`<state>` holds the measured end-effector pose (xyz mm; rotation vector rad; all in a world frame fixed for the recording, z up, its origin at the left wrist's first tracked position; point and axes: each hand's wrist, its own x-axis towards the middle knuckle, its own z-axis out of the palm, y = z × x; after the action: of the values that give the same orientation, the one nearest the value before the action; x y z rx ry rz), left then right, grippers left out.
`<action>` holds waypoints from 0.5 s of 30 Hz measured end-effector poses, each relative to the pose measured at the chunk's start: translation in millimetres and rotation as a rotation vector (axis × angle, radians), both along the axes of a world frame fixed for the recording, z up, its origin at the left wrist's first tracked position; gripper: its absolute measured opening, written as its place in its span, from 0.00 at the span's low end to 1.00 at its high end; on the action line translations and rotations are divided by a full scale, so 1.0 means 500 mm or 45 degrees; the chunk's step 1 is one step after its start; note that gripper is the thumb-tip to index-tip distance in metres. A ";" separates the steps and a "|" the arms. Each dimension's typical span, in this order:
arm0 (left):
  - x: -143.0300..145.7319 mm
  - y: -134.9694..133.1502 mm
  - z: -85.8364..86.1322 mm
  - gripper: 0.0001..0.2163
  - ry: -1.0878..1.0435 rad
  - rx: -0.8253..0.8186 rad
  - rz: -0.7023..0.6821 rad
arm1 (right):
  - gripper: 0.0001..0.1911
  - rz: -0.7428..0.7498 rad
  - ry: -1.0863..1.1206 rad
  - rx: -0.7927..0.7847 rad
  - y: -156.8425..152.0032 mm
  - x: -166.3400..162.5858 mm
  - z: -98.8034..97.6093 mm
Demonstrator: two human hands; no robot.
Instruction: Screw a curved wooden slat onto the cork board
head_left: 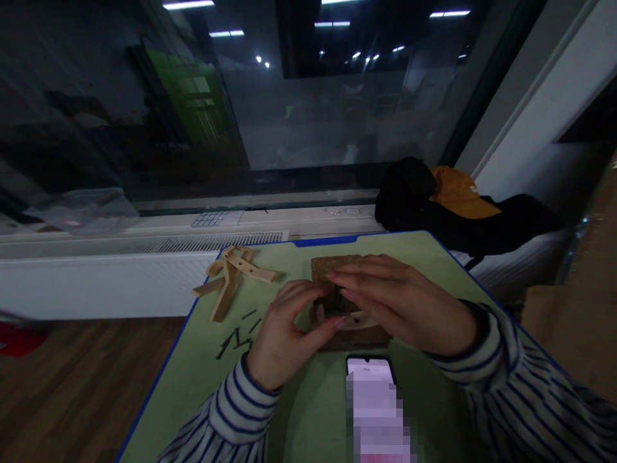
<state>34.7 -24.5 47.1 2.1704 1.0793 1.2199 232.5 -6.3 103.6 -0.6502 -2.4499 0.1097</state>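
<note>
A brown rough-surfaced block (332, 263) lies on the table under both of my hands. A pale curved wooden piece with a dark hole (359, 319) rests over its near part. My left hand (289, 331) curls in from the left, its thumb and fingers closed about the left end of that wooden piece. From the right, my right hand (400, 299) reaches over the block, fingers pressed together and bent down at the tips. Something small and dark shows below these fingertips, too shadowed to name. The right thumb is hidden.
Several dark screws (236, 337) lie loose left of my left hand. Behind them is a pile of pale wooden pieces with holes (231, 276). A lit phone (369, 368) lies nearest me on the green table (193, 399). Dark clothing and an orange cap (460, 191) sit at the window.
</note>
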 end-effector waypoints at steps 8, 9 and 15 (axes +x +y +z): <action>0.015 0.006 -0.008 0.10 -0.044 -0.116 0.121 | 0.13 -0.007 -0.042 -0.011 -0.002 -0.007 0.007; 0.016 0.004 -0.014 0.10 -0.051 -0.130 0.122 | 0.13 -0.004 -0.041 -0.007 -0.002 -0.008 0.007; 0.019 0.000 -0.024 0.09 -0.100 -0.159 0.127 | 0.14 0.018 -0.042 -0.020 -0.001 -0.011 0.002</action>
<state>44.1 -24.2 35.2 1.9803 1.2101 1.2351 227.1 -7.0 104.8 -0.6463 -2.4883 0.1245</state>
